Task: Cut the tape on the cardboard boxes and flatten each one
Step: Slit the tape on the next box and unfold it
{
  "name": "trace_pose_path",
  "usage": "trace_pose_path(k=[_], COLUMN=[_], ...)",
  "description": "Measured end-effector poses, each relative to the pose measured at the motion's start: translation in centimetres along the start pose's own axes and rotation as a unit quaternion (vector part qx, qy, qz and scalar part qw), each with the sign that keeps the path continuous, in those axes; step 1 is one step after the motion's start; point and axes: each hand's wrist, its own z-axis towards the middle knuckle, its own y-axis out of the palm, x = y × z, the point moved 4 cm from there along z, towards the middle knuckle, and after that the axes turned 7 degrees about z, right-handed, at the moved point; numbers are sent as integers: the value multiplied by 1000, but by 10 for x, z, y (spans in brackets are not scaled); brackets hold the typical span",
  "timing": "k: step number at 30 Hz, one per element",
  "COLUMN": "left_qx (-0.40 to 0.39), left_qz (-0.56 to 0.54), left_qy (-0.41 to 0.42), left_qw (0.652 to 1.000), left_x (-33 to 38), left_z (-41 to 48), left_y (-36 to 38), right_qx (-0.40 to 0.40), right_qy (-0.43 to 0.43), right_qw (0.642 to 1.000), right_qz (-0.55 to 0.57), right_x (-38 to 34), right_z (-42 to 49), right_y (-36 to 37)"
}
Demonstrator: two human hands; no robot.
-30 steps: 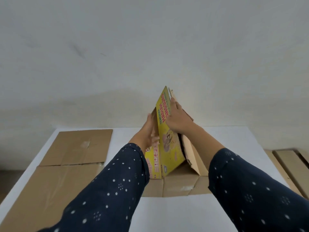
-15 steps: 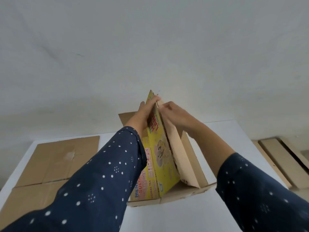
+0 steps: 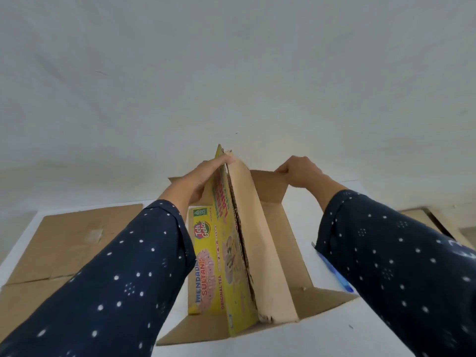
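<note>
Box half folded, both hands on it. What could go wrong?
1. The left hand grips the upright panel of the box, the right hand holds a far flap: the ragged edge could rip further.
2. A blue object, perhaps the cutter, lies beside the box under the right sleeve: it may get knocked.

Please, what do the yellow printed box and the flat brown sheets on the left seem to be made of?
The yellow box: probably corrugated cardboard; its torn edge shows a dark fluted core, the outside has smooth colour print, the inside is plain matte tan.
The flat brown sheets: likely plain cardboard too, matte, with fold creases and a pale patch, maybe tape; fluting cannot be seen.
</note>
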Motion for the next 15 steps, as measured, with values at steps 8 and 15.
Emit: trace_pose_path(k=[8, 15], left_qx=[9, 0], left_qz=[-62, -122], left_qy=[-69, -163], left_qw=[996, 979], left_x=[-38, -78], left_z=[-21, -42], left_y=[13, 44], right_qx=[-9, -153], right_qy=[42, 47], right_qw=[998, 983], right_qz=[49, 94], right_x=[-1, -8], right_z=[6, -25], right_y=[2, 43])
